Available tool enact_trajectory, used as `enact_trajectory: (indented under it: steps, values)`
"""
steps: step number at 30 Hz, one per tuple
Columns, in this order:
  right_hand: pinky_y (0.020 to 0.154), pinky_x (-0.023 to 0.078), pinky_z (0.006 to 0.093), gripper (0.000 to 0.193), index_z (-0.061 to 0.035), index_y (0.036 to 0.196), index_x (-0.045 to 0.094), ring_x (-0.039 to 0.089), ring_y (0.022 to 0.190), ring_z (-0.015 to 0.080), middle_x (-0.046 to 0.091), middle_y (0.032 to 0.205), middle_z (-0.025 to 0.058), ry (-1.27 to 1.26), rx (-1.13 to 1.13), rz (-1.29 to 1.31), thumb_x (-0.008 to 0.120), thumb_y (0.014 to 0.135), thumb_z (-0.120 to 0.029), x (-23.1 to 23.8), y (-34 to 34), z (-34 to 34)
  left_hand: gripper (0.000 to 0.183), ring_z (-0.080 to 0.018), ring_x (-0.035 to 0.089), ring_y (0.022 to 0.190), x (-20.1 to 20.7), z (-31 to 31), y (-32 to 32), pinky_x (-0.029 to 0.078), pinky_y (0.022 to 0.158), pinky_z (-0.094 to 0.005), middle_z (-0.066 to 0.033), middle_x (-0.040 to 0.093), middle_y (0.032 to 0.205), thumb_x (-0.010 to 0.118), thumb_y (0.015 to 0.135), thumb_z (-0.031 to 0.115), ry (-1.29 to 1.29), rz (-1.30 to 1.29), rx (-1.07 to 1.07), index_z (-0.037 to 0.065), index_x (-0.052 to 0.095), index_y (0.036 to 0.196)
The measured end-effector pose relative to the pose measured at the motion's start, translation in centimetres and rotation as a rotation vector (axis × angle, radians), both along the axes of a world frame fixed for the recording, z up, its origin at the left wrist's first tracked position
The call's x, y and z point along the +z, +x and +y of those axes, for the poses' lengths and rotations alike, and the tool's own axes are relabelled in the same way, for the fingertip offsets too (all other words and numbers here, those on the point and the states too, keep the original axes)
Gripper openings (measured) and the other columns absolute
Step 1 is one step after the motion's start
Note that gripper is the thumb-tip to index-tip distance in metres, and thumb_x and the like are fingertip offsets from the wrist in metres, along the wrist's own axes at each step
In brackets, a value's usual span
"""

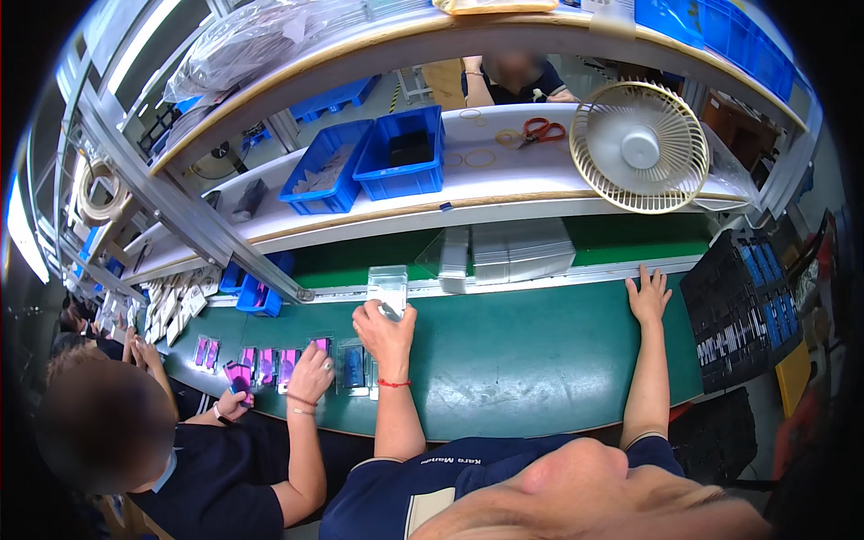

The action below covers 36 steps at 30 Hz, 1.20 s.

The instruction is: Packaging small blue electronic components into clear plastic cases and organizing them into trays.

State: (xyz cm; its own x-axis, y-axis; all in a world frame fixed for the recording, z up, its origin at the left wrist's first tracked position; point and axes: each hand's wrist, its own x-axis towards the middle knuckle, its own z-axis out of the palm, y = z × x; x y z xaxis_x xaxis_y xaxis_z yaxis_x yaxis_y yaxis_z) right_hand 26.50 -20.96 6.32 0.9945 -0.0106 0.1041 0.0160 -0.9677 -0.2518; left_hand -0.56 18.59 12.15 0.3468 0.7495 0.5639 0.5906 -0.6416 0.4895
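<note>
My left hand (387,335) is closed on a small clear plastic tray (388,275), holding it near the back edge of the green tabletop (531,360). Its fingers wrap the tray's near end and partly hide it. Farther right, my right hand (648,297) lies flat with spread fingers by the rear ledge, holding nothing. Just left of my left forearm, a clear tray with a blue part (353,367) sits on the table. Behind the table's middle stands a stack of clear plastic trays (522,250).
A co-worker's hand (310,376) works at a row of pink parts (266,366) on my left. Black trays of blue and silver parts (756,297) flank the right edge. Blue bins (400,180), orange scissors (543,131) and a fan (640,147) occupy the shelf above.
</note>
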Motion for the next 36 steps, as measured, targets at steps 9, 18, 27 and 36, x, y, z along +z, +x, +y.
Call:
enact_trajectory:
  steps: [9,18,27,36]
  values:
    - [0.093,0.043,0.0425,0.047,-0.0058,0.129,0.048,0.057,0.104,0.0310,0.059,0.115,0.0131,0.669,0.378,-0.083,0.050,0.093,-0.037,-2.7,-1.1,2.0,0.066,-0.0310,0.053,0.098,-0.7,-10.0,1.9,0.046,0.084,-0.0390,-0.0175,0.050,0.111,0.078,0.061,0.021,-0.281,-0.190,-0.910,0.002,0.048,0.117]
    - [0.084,0.048,0.0277,0.057,0.0005,0.137,0.032,0.060,0.096,0.0177,0.049,0.125,0.0165,1.629,0.810,0.511,0.059,0.087,-0.009,2.5,-15.2,11.2,0.076,-0.0322,0.053,0.102,-2.1,-11.0,1.7,0.045,0.087,-0.0403,-0.0174,0.050,0.115,0.078,0.061,0.022,-0.405,0.028,-1.133,0.003,0.044,0.126]
    - [0.078,0.054,0.0285,0.059,-0.0064,0.138,0.033,0.060,0.097,0.0156,0.055,0.114,0.0088,1.728,0.599,0.588,0.056,0.085,0.001,1.6,-13.1,10.2,0.088,-0.0346,0.043,0.122,-3.5,-11.0,2.3,0.042,0.095,-0.0408,-0.0241,0.036,0.136,0.077,0.072,0.020,-0.400,-0.148,-0.952,0.000,0.027,0.141]
    - [0.077,0.054,0.0306,0.042,-0.0050,0.119,0.042,0.064,0.089,0.0220,0.054,0.104,0.0097,1.689,0.619,0.669,0.063,0.083,0.003,1.1,-13.2,10.9,0.009,-0.0112,0.060,0.084,-5.4,-10.2,3.4,0.049,0.069,-0.0247,-0.0041,0.062,0.093,0.058,0.092,0.011,-1.399,-0.494,-1.044,0.004,0.055,0.097]
